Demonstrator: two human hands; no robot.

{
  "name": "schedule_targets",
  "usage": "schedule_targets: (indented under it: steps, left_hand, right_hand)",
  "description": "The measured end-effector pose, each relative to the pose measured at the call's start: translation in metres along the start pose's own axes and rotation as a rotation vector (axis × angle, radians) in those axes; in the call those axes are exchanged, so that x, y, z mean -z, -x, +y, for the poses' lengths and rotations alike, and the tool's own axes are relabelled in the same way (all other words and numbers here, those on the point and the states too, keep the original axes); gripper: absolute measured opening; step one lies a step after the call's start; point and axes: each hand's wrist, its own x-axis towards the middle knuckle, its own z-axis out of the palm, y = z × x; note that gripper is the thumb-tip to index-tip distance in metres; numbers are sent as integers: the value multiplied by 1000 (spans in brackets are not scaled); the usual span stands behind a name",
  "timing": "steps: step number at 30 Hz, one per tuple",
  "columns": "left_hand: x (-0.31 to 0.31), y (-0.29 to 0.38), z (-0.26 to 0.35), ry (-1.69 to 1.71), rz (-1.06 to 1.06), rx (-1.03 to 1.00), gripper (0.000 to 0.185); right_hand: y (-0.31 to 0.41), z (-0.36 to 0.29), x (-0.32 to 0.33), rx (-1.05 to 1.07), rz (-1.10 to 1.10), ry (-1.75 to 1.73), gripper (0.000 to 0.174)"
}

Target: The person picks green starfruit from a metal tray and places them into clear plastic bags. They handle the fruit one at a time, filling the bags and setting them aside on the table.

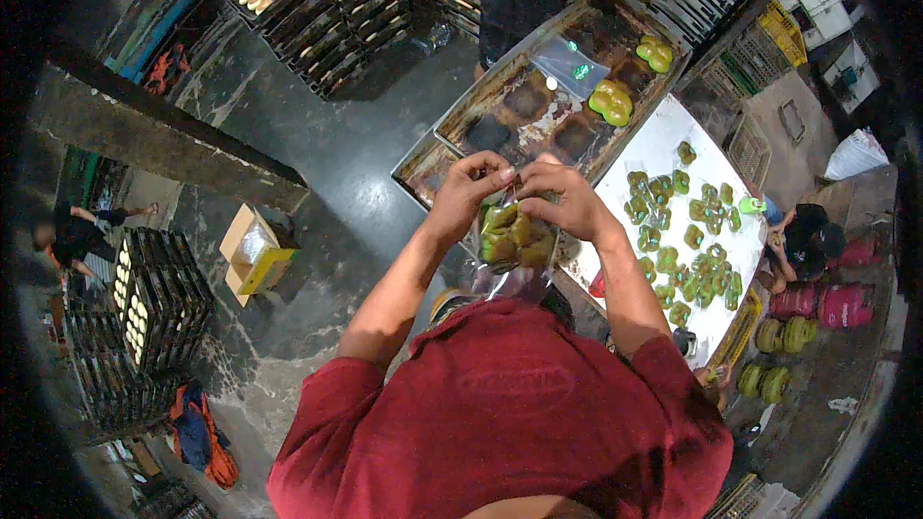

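Note:
Between my hands hangs a clear plastic bag (520,236) with green-brown bread buns in it. My left hand (472,191) pinches the bag's upper edge between thumb and fingers. On the other side my right hand (562,198) grips the bag's top, its fingers curled over the plastic. Beyond them lies a large worn baking tray (530,97). Two clusters of green bread, one nearer (611,102) and one farther (655,53), rest along its right side. A flat clear bag (570,66) with green print lies on the tray, beside a small white disc (551,83).
Many bagged green buns (696,277) cover a white table (627,173) to my right. A co-worker (530,3) stands across the tray; another person (804,241) sits beyond the table. Stacked tray racks (332,29) and an open carton (256,256) stand to the left.

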Motion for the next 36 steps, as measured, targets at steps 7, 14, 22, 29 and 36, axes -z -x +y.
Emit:
schedule_targets:
  steps: [7, 14, 22, 29, 36]
  left_hand:
    - [-8, -20, -14, -367, 266, -153, 19]
    - [53, -13, -43, -214, 165, 160, 6]
    - [20, -26, -52, -262, -78, 148, 14]
    - [-26, -62, -50, -595, -316, 252, 17]
    - [-38, -93, -55, -282, -167, 119, 12]
  right_hand:
    - [30, 42, -5, -40, 119, -1086, 49]
    - [122, 131, 15, -738, 653, -415, 42]
    - [211, 171, 30, -793, 1693, -357, 34]
    - [97, 88, -24, -293, 568, -202, 36]
    - [41, 75, 11, -91, 693, -218, 20]
